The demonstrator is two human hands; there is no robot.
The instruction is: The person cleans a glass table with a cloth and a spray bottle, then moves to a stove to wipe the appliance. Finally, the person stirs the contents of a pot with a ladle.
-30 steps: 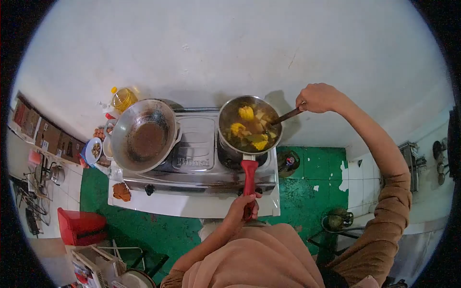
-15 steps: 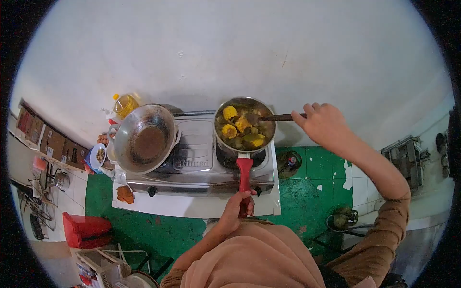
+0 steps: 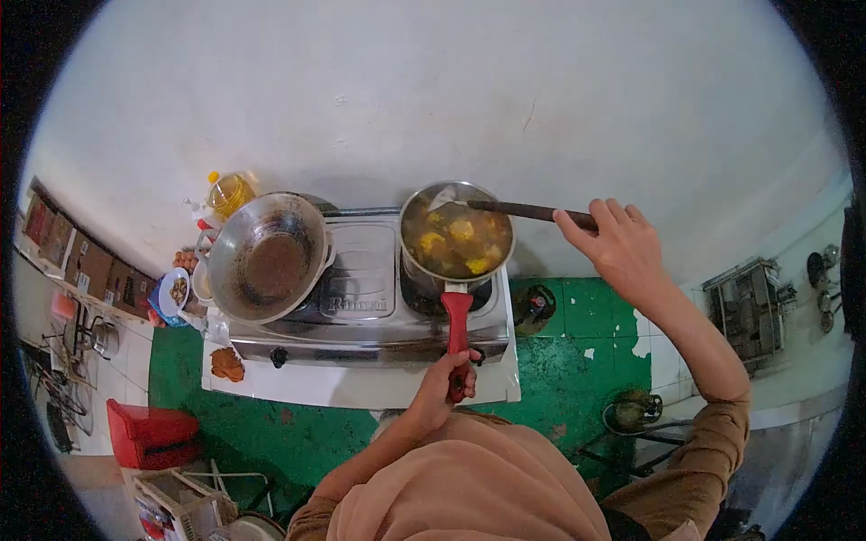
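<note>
A steel saucepan (image 3: 458, 270) stands on the right burner of the stove (image 3: 361, 338), holding broth with yellow corn pieces. Its red handle (image 3: 457, 325) points toward my body, and my left hand (image 3: 439, 388) is wrapped round the lower end. My right hand (image 3: 620, 243) grips the dark handle of a spatula (image 3: 523, 210) to the right of the pan. The spatula's pale metal blade shows at the upper left inside the pan, near the rim. A wide empty wok (image 3: 275, 257) rests over the left burner.
Behind the wok stands an oil bottle (image 3: 231, 195). Left of it are eggs (image 3: 185, 260) and a white bowl (image 3: 173, 292). An orange-brown thing (image 3: 227, 364) lies on the front ledge. A gas cylinder (image 3: 538, 307) is on the green floor right of the stove.
The spatula blade has moved up and left in the pan and now shows above the broth. The corn pieces have shifted. My right hand has moved slightly; my left hand keeps its hold.
</note>
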